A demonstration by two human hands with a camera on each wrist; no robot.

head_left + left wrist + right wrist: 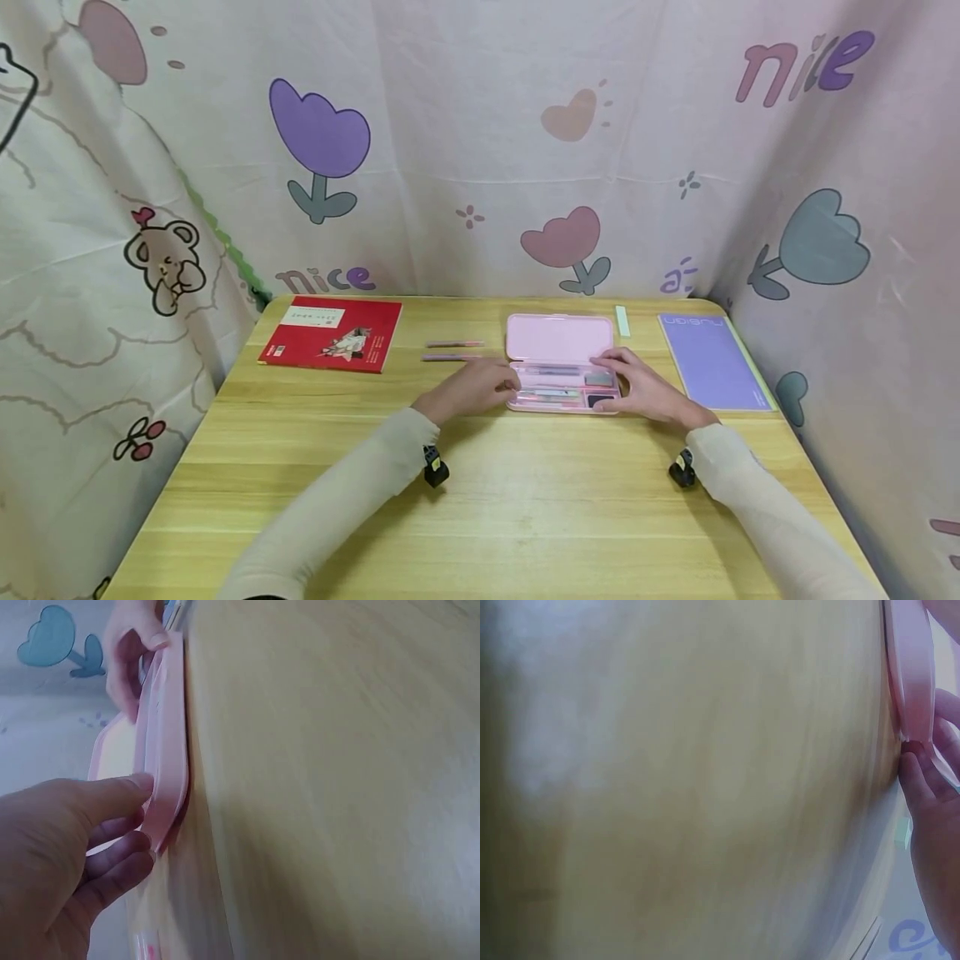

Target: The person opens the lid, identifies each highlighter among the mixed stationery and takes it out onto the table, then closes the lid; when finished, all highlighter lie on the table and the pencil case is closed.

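Note:
A pink pencil case (558, 337) lies open on the table, its lid tipped back. Inside are several pens (551, 393), a greyish block (598, 379) and a small dark block (596, 401). At the case's left end, my left hand (472, 386) holds the rim between thumb and curled fingers; the left wrist view shows this hand (67, 847) close up. My right hand (648, 392) grips the right end, thumb and fingers spread along it. The right wrist view has its fingers (919, 776) against the case's end wall (915, 675).
Two slim pens (455, 343) lie left of the case, the nearer one partly behind my left hand. A red book (330, 333) is at the far left, a purple notebook (712, 362) at the right. Behind my right hand lies a pale green strip (622, 321). Printed curtains surround the table.

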